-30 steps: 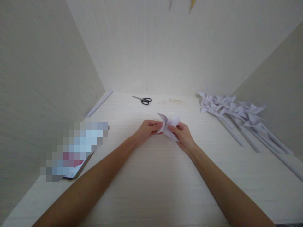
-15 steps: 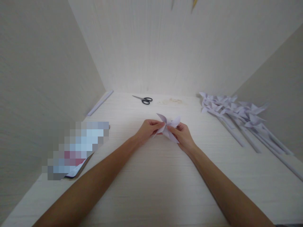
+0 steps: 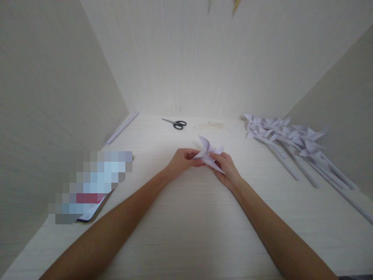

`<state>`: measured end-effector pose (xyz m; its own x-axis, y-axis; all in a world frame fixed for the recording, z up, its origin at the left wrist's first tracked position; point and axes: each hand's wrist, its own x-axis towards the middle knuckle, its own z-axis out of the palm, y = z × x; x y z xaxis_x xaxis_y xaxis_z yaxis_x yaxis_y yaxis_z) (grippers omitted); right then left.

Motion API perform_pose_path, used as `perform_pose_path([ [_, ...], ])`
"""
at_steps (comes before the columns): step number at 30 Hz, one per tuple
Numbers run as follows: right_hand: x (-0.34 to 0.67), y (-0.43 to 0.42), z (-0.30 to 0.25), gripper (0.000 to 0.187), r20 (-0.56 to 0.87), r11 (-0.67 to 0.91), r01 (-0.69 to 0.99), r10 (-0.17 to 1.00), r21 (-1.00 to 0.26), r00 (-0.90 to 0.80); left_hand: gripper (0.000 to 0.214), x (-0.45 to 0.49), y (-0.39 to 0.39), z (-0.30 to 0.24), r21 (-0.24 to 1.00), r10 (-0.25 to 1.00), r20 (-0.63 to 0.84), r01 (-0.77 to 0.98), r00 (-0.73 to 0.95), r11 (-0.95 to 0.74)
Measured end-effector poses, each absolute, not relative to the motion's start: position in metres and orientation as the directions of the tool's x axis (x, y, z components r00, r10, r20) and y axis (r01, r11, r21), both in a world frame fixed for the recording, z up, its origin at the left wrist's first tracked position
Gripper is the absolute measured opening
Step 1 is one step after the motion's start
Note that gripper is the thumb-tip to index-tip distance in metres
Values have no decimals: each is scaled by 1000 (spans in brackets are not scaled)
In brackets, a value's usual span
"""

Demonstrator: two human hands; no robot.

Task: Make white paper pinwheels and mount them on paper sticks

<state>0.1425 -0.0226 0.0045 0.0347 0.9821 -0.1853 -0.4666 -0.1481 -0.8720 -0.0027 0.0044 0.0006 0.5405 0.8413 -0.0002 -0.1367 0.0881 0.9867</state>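
A white paper pinwheel [image 3: 206, 149] with curved, pointed blades is held between my two hands above the middle of the table. My left hand [image 3: 184, 159] is closed on its left side, with thumb and fingers pinching the paper. From the right, my right hand [image 3: 227, 166] grips the pinwheel near its centre, the thumb on top. Parts of the fingers of both hands are hidden behind the blades. No stick shows on this pinwheel.
Scissors [image 3: 177, 124] with black handles lie near the back wall. A rolled paper stick [image 3: 121, 128] rests along the left wall, with a phone [image 3: 96, 206], its screen blurred, closer to me. Several paper pinwheels [image 3: 287, 134] on sticks are piled at the right.
The pinwheel has turned and tilted between my hands; one blade now points further up. Both hands have shifted their grip slightly while keeping hold of it.
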Motion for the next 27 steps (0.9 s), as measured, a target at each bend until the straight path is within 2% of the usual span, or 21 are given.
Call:
perform_pose_path([
  [7, 141, -23, 2, 15, -159, -149, -453, 987, -879, -16, 32, -1, 6, 0, 992, 890, -9, -106, 457, 64],
  [12, 141, -25, 3, 15, -155, -146, -435, 988, -888, -14, 33, -1, 5, 0, 988, 881, 1, -137, 472, 72],
  [17, 144, -25, 4, 17, -201, -205, -448, 978, -870, -57, 32, -4, 3, 3, 997, 853, 48, -80, 519, -7],
  [27, 143, -25, 3, 17, -193, -211, -427, 978, -880, -85, 25, -1, 2, 3, 997, 900, 79, -47, 428, -65],
])
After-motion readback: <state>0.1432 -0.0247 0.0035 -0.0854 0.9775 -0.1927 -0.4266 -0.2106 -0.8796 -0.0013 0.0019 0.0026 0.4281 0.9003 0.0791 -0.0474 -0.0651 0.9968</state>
